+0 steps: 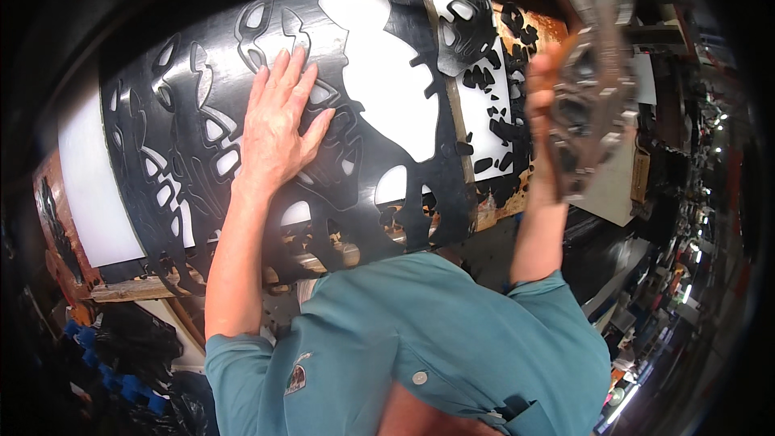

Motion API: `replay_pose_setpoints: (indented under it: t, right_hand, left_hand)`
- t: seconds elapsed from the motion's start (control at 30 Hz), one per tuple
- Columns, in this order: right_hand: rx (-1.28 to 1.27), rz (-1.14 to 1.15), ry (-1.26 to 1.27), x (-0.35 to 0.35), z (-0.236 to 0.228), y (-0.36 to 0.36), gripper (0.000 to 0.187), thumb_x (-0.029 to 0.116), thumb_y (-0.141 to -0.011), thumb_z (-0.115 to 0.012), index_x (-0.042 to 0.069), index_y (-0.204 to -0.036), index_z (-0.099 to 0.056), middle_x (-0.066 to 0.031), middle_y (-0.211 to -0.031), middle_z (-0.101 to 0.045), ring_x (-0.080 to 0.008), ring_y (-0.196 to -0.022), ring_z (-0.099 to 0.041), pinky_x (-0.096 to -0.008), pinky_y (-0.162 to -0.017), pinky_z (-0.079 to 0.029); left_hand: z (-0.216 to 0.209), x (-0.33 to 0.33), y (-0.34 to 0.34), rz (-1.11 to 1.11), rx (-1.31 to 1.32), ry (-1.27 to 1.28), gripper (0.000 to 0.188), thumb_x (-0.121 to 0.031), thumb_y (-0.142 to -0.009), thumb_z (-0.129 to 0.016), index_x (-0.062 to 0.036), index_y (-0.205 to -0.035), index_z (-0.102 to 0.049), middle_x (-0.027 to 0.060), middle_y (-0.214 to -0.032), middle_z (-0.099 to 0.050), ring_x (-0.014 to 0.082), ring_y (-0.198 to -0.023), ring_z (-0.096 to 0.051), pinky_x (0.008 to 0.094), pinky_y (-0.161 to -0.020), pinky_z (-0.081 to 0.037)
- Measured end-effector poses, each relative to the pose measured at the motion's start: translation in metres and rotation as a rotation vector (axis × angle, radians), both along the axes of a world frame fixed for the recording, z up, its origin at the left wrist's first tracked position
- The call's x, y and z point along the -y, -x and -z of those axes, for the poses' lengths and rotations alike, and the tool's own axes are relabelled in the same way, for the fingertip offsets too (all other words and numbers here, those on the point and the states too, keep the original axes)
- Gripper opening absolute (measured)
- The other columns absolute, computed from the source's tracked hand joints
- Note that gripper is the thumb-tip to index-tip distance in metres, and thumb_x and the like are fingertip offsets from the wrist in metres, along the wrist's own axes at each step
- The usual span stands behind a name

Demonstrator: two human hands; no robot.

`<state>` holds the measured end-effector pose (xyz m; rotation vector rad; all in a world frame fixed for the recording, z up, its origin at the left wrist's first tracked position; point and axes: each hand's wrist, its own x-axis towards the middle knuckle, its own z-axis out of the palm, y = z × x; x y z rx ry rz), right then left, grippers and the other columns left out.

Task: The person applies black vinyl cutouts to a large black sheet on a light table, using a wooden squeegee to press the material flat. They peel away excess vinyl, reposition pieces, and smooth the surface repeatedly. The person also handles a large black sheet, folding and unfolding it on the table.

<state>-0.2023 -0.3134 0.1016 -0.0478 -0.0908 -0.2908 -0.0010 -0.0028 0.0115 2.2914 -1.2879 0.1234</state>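
Observation:
My left hand (278,125) lies flat on a black rubber-like sheet (214,16), fingers stretched out and nearly together. Under and around it the sheet has sole-like outlines cut into it, and larger holes show white beneath. On the right my right hand (542,89) is wrapped round the edge of a long metal cutting die (593,73), held up on end above the bench. Its openwork frame has several hollows and is smeared by motion. Part of my right hand is hidden behind the die.
A white board (93,182) sticks out under the sheet at left. Small black offcuts (484,77) are scattered at the right, on white and brown surfaces. Dark plastic bags (137,343) and blue pieces (121,379) lie below the bench at left. Crowded shelving (686,274) stands at right.

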Motion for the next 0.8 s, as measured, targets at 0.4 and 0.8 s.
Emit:
replay_pose_setpoints:
  t: [0.4,0.8]
  right_hand:
    - [-0.238,-0.059,0.031,-0.032,0.034,0.009,0.112,0.063,-0.084,-0.077,0.006,-0.166,-0.027,-0.0343,-0.161,-0.032,-0.0505,-0.142,-0.040,-0.0531,-0.105,-0.046]
    - [-0.536,0.230,0.730,-0.038,0.018,0.069,0.083,0.030,-0.092,-0.072,-0.003,-0.159,-0.036,-0.0246,-0.147,-0.058,-0.0396,-0.129,-0.065,-0.0586,-0.107,-0.056]
  left_hand:
    - [0.001,-0.002,0.000,-0.003,-0.034,0.047,0.060,-0.019,-0.089,-0.082,-0.0020,-0.143,-0.061,0.0192,-0.159,-0.051,0.0373,-0.152,-0.043,0.0529,-0.127,-0.031]
    - [0.004,-0.004,-0.002,0.008,-0.031,0.074,0.056,-0.022,-0.092,-0.080,0.0001,-0.140,-0.065,0.0207,-0.156,-0.055,0.0363,-0.150,-0.046,0.0523,-0.127,-0.030]
